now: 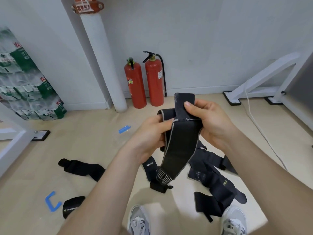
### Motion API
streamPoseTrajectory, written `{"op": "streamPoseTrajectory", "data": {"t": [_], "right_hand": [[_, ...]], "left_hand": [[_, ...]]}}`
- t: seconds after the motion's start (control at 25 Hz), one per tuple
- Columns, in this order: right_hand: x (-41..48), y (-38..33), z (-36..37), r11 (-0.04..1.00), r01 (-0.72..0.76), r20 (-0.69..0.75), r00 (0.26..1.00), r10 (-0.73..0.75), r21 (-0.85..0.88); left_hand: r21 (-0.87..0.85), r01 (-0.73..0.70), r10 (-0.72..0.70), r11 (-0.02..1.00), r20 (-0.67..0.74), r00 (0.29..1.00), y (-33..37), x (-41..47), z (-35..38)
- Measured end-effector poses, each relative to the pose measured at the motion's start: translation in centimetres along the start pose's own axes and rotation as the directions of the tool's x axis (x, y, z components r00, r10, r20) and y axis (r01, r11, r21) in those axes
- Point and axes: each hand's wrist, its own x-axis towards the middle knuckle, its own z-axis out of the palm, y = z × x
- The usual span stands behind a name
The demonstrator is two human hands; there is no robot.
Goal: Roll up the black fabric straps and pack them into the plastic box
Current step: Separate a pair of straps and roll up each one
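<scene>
Held: black strap point(179, 146), top end pinched in the grip of your left hand point(152, 136) and right hand point(211, 122). Risk: its hanging tail may snag the floor straps point(211, 180) below, skewing your roll

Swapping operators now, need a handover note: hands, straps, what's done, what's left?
Left hand and right hand both grip one black strap; its top end is folded over and its tail hangs loose.
Other straps lie unrolled on the floor, in front and to the left.
Done: no rolled strap seen; plastic box not plainly in view.
Left: roll this strap, then the rest, and pack them all.
</scene>
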Motion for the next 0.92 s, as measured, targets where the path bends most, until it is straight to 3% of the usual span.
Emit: {"op": "streamPoseTrajectory", "data": {"t": [0.12, 0.2, 0.24, 0.32, 0.44, 0.56, 0.64, 0.76, 0.92], "right_hand": [[-0.1, -0.6, -0.5, 1.0, 0.009, -0.015, 1.0, -0.009, 0.013], [-0.1, -1.2, -1.6, 0.997, 0.038, -0.081, 0.996, -0.044, -0.066], [0.0, -1.4, -2.3, 0.989, 0.042, -0.114, 0.992, -0.058, -0.14], [0.0, -1.3, -3.0, 0.965, 0.005, -0.15, 0.988, -0.046, -0.264], [0.2, -0.4, -2.9, 0.937, -0.071, -0.182, 0.983, 0.008, -0.342], [0.4, -0.1, -2.4, 0.957, -0.097, -0.177, 0.983, 0.048, -0.275], [0.4, -0.2, -1.9, 0.983, -0.085, -0.152, 0.987, 0.06, -0.163], [0.3, -0.3, -1.2, 0.997, -0.046, -0.159, 0.987, 0.035, -0.062], [0.3, 0.7, 0.1, 0.984, 0.036, -0.248, 0.965, -0.08, -0.177]], "left_hand": [[0.017, -0.113, 0.114, 0.993, -0.229, 0.967, -0.2, 0.4, 0.3], [-0.063, -0.185, 0.148, 0.981, -0.38, 0.913, 0.5, 0.7, -0.8], [-0.11, -0.226, 0.167, 0.968, -0.391, 0.905, 0.9, 0.7, -1.6], [-0.175, -0.298, 0.234, 0.938, -0.313, 0.921, 1.3, 0.7, -2.8], [-0.314, -0.377, 0.376, 0.871, -0.066, 0.924, 1.8, -0.1, -3.7], [-0.451, -0.324, 0.421, 0.832, 0.132, 0.897, 2.1, -1.2, -3.4], [-0.408, -0.26, 0.365, 0.875, 0.205, 0.908, 1.6, -1.5, -2.3], [-0.178, -0.163, 0.193, 0.97, 0.169, 0.966, 0.4, -1.5, -0.2], [-0.173, -0.135, 0.136, 0.976, -0.008, 0.991, -0.4, -1.7, 1.7]]}}
